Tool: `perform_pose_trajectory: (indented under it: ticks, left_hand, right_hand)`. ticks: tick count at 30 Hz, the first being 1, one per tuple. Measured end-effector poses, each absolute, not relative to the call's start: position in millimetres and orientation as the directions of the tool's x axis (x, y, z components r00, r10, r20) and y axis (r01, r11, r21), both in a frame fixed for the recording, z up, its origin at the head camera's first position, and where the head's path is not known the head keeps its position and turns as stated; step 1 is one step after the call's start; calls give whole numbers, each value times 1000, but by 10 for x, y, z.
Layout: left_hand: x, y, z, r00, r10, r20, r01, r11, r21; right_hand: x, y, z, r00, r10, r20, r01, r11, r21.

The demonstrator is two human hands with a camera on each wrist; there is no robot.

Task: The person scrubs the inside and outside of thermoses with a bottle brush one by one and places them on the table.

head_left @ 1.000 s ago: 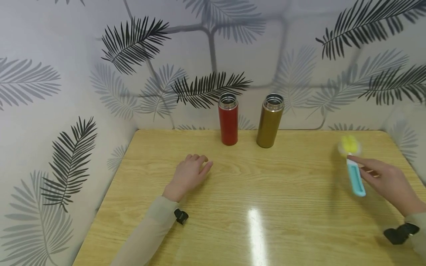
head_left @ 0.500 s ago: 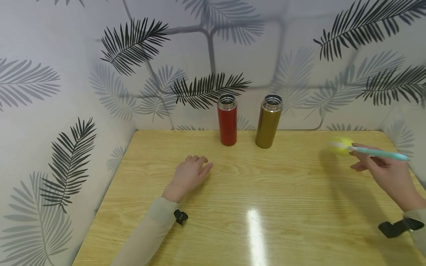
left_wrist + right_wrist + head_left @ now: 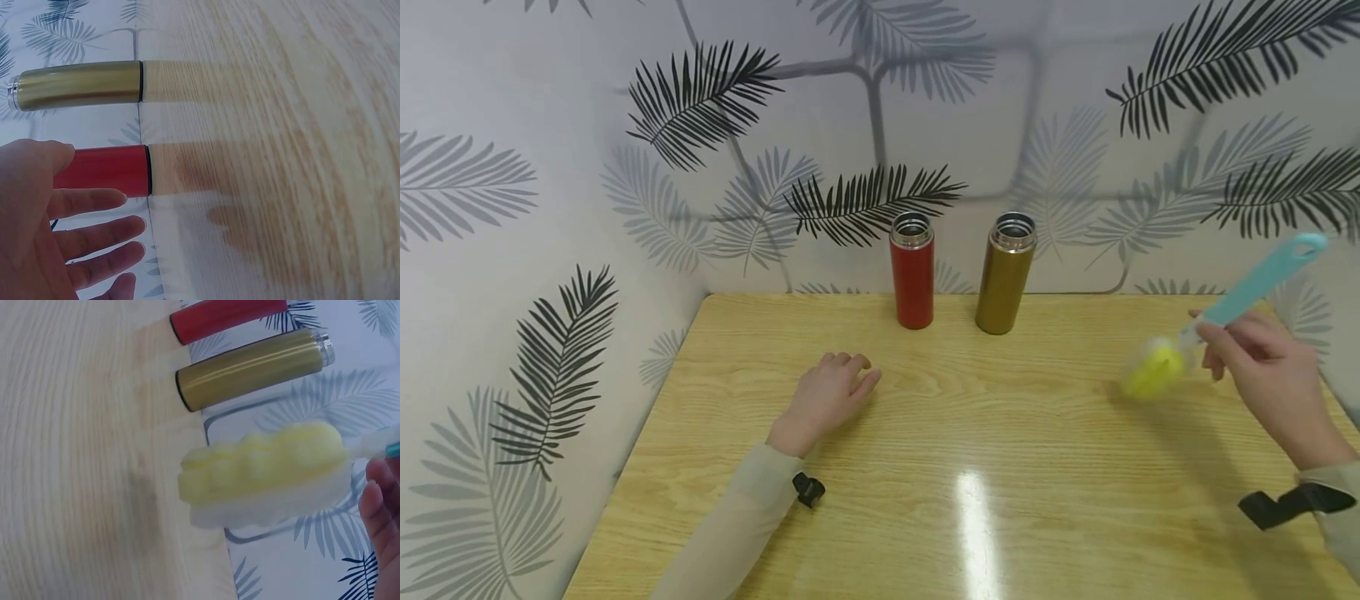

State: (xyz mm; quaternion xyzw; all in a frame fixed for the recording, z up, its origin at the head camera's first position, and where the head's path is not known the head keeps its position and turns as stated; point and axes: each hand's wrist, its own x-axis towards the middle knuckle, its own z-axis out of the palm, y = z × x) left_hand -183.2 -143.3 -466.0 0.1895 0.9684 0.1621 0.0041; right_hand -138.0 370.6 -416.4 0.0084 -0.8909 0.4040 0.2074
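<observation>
Wooden table point(image 3: 1000, 467), right hand point(image 3: 1273, 387) pinching brush point(image 3: 1210, 321)

The bench point(image 3: 1037, 467) under both hands is pale wood-grain with a glossy coat; a bright streak of light shines on it between the two wrists. Beyond the left hand's fingers point(image 3: 859, 372), the red flask point(image 3: 912, 280) has a smooth satin finish and a bare, shiny metal rim. The gold flask point(image 3: 1004, 282) beside it looks like brushed metal, with the same shiny rim. At the right hand's fingers point(image 3: 1217, 340), the brush point(image 3: 1225, 317) has a smooth teal plastic handle and a soft, porous yellow sponge head. The walls look like matt printed paper.
</observation>
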Motion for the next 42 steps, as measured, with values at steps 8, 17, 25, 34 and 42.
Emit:
perform_pose_trajectory:
  ticks: [8,17,25,34,42]
  left_hand:
    - [-1822,-1420,-4632,-929,368,35,361,885,294]
    - [-1826,-1379,-4630,-920,390,42,385,875,292]
    - [-1860,-1312,-4592,-905,411,105,423,858,292]
    - [-1914,-1268,-4578,-896,425,133,445,858,258]
    - [-2104,-1232,-4487,-879,433,199,473,844,251]
  right_hand:
    - [-1394,3578,-4097,-892,237,385,-185,587,-788]
    - [-1412,3489,-4066,-905,194,380,-211,571,-793]
    - [-1427,3343,-3987,-912,111,395,-291,502,-815]
    - [-1451,3156,-3960,-873,66,484,-430,365,-826]
    - [-1500,3022,-3966,-836,28,548,-544,87,-835]
